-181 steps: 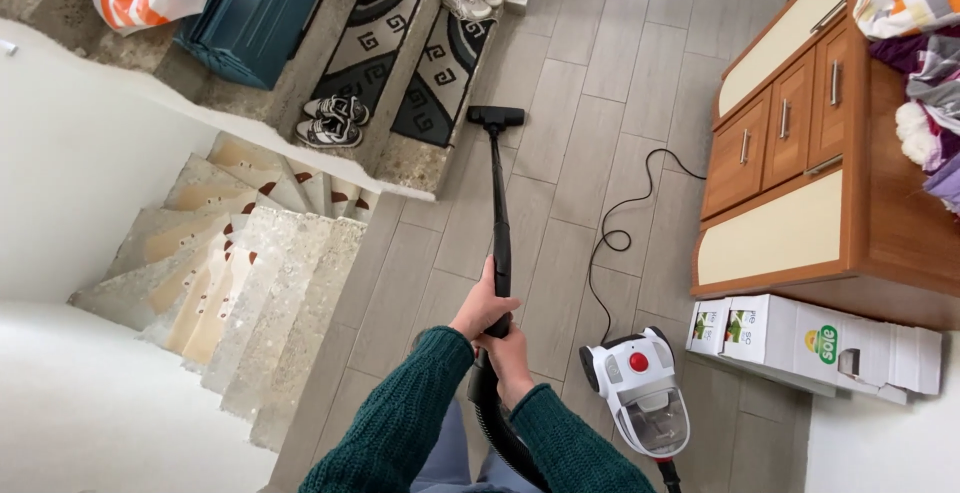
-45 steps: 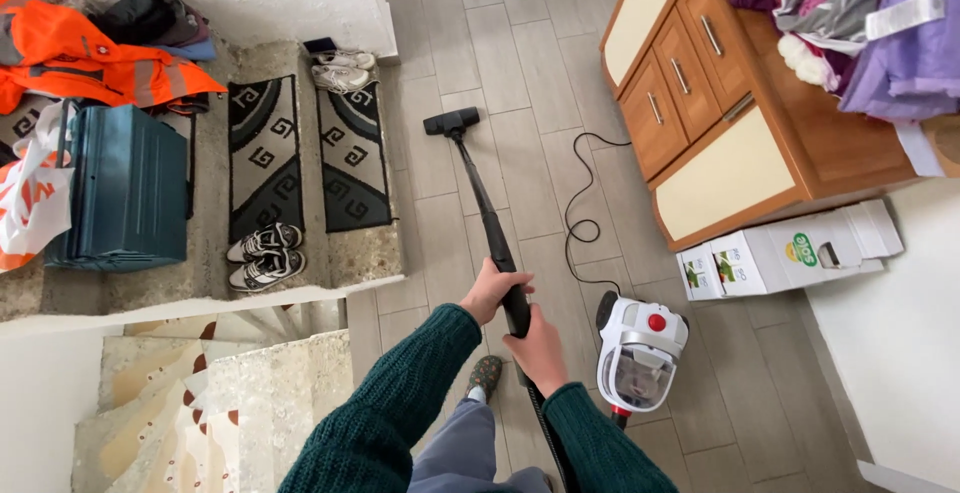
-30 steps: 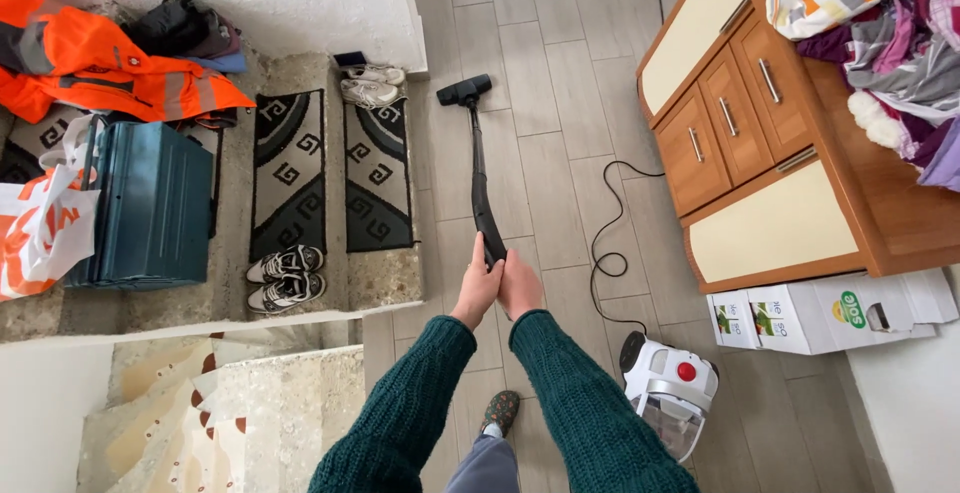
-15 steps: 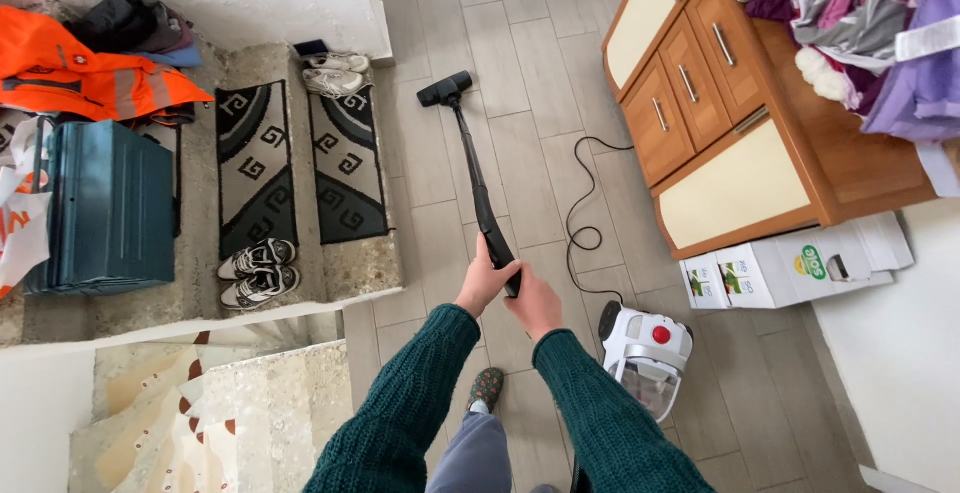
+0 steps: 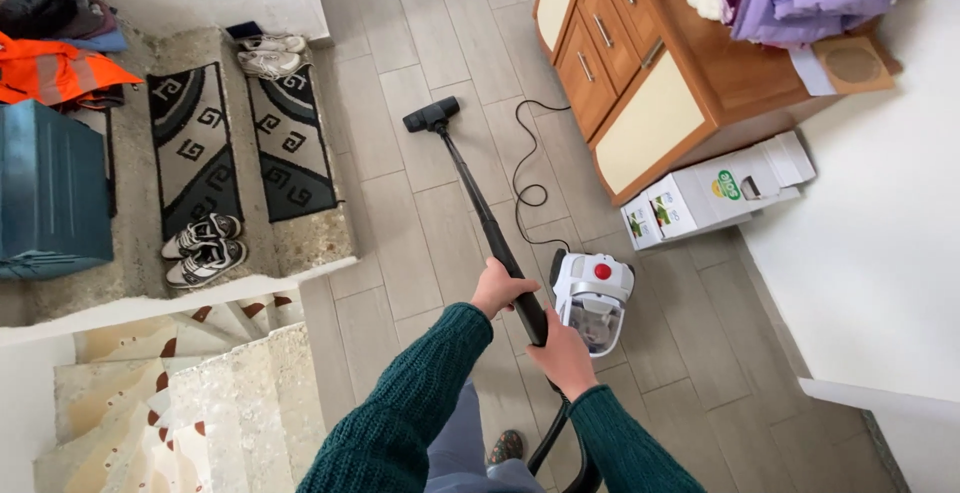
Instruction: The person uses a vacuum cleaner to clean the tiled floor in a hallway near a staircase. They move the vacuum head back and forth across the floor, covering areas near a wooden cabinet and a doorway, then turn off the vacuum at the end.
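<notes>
A person in a dark green knitted sweater works a vacuum wand (image 5: 480, 203) across a grey tiled floor (image 5: 400, 243), seen from above. The left hand (image 5: 497, 288) is wrapped around the black tube higher up; the right hand (image 5: 562, 355) is closed around the grip lower down, where the hose (image 5: 560, 443) curves away between the sleeves. The floor head (image 5: 431, 113) rests flat on the tiles in the open lane between the raised stone landing (image 5: 300, 243) with its two patterned mats (image 5: 240, 143) and the wooden cabinet (image 5: 640, 83). The white canister (image 5: 592, 298) with a red button sits just beside the right hand, its black cord (image 5: 525, 168) looping over the tiles toward the cabinet.

How much floor has been covered cannot be read from the tiles, which show no visible line between cleaned and uncleaned; judging by the head's position, the work sits mid-corridor, with the strip along the cabinet, the area by the white boxes (image 5: 715, 193) and the tiles near the staircase (image 5: 170, 393) seemingly left.

Compared with half a second ago, the head lies a little nearer the person and farther from the pair of pale shoes (image 5: 265, 53) at the mat's far end, the hands are spaced wider along the wand, and the canister appears closer to them; the view has swung left, so the orange jacket (image 5: 55, 68) and blue case (image 5: 50, 193) sit at the frame's edge.
</notes>
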